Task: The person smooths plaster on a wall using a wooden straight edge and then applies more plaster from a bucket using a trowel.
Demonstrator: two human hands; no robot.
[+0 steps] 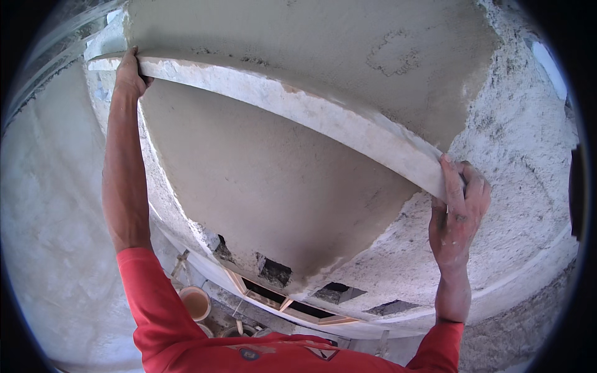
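Board: a long pale board is lying across the plaster, sloping from the upper left of the frame to the right of centre; it is looking curved, perhaps only because of the lens.
Left hand: the left hand is gripping the board near its upper-left end, fingers going over the top edge, thumb sitting at the lower side.
Right hand: the right hand is holding the lower-right end, half closed, fingers lying over the board, thumb staying below it.
Progress: in my judgement the work is standing partway; grey plaster is covering the middle and top, while the rough wall at the right is showing no such coat.
Surface: below the board the plaster is looking quite smooth; above it, a rough patch is showing at the upper right. Its lower edge is ending unevenly, near dark holes.
Room: a smooth grey wall is filling the left side; a wooden frame and a bucket are appearing at the bottom.
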